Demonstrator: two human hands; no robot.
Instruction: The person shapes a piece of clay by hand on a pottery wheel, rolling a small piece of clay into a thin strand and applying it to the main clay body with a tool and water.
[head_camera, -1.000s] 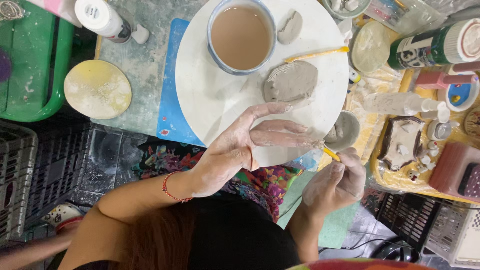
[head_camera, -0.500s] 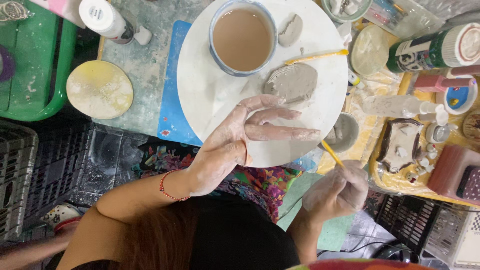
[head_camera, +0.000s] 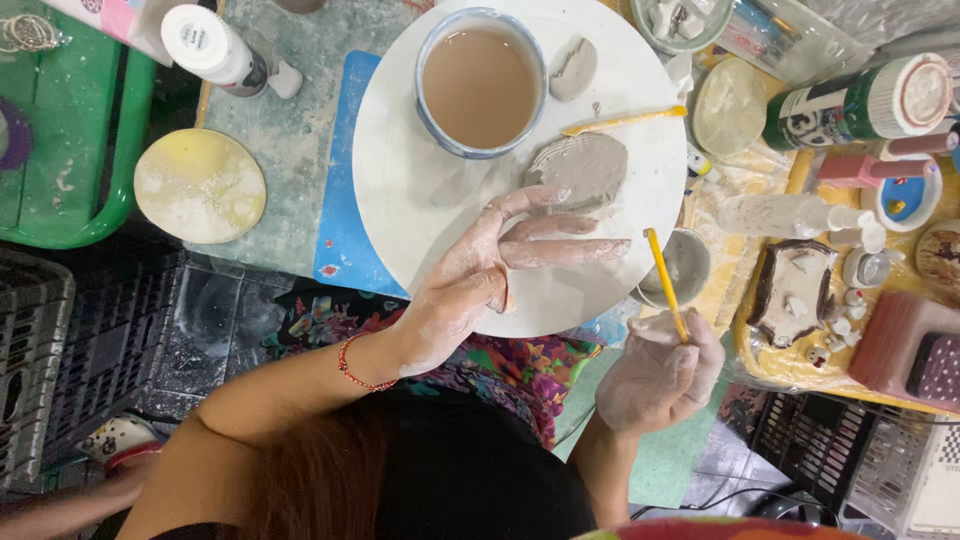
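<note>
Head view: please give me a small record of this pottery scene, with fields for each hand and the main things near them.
left hand: open and flat on the round white board, fingers coated with clay
right hand: closed around a yellow tool, off the board's edge
grey clay slab: on the board, at the left fingertips
bowl: on the board, filled with brownish liquid
second yellow tool: lying beside the bowl

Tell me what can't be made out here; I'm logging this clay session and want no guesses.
- Head view: the left hand covers part of the white round board, so what lies under its palm is hidden.
- The lower end of the yellow tool is buried in the right hand.
- The bowl's depth: opaque brown liquid hides it.
- The green bottle is cut off by the right edge.
</note>
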